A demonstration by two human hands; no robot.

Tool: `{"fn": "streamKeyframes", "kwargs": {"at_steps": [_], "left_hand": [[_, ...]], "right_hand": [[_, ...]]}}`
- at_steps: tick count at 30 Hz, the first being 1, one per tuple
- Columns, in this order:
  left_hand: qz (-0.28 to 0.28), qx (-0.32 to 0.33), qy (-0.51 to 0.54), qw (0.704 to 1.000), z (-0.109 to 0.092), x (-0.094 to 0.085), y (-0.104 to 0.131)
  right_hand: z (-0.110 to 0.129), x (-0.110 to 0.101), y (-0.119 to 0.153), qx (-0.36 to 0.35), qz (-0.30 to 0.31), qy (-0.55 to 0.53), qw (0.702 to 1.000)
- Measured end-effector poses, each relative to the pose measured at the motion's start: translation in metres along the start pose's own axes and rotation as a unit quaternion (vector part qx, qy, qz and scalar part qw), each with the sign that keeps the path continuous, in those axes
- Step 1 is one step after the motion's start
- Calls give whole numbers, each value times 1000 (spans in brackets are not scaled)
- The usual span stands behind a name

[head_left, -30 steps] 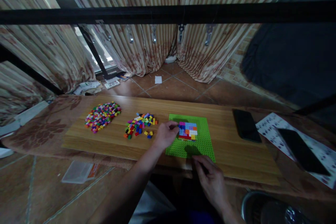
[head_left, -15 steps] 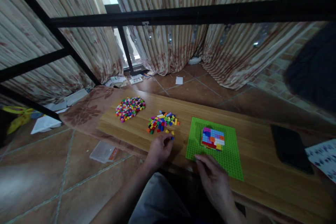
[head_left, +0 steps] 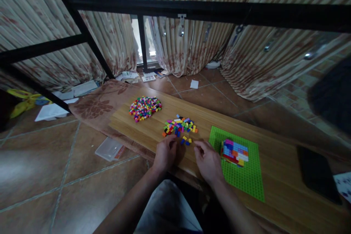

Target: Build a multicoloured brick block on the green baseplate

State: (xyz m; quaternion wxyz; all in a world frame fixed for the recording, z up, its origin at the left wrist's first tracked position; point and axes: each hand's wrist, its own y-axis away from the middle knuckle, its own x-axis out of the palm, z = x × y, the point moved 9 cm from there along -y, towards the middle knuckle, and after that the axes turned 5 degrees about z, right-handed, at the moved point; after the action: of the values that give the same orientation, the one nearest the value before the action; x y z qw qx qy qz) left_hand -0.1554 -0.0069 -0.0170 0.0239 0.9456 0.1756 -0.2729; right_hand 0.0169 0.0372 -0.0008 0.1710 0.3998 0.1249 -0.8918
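Observation:
My left hand (head_left: 165, 153) is at the near edge of a loose pile of mixed toy bricks (head_left: 179, 125), fingers curled and thumb bent in; anything between the fingertips is hidden. My right hand (head_left: 210, 163) hovers just left of the green baseplate (head_left: 244, 181), its fingers bent together, and I cannot make out what they hold. Between both hands lie a few yellow and blue bricks (head_left: 186, 140). On the baseplate sits a flat-topped block of joined bricks (head_left: 234, 152) in blue, purple, red, orange, white and yellow.
A larger pile of small bricks (head_left: 145, 108) lies at the left of the wooden table (head_left: 123, 120). A dark tablet-like slab (head_left: 318, 172) rests at the right. A clear plastic box (head_left: 109, 148) is on the floor. A black metal bar (head_left: 192, 9) crosses beyond the table.
My right hand has moved left from the baseplate's edge toward the loose bricks. My left hand has drawn back slightly from the yellow and blue bricks, which now lie uncovered. The view has shifted.

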Motion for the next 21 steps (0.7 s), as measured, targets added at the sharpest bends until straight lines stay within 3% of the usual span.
{"fn": "streamKeyframes", "kwargs": {"at_steps": [14, 21], "left_hand": [[14, 95, 9, 995, -7, -5, 11], [92, 172, 15, 981, -19, 5, 21]], "right_hand": [[0, 16, -25, -4, 27, 76, 997], [2, 21, -37, -20, 21, 76, 997]]}}
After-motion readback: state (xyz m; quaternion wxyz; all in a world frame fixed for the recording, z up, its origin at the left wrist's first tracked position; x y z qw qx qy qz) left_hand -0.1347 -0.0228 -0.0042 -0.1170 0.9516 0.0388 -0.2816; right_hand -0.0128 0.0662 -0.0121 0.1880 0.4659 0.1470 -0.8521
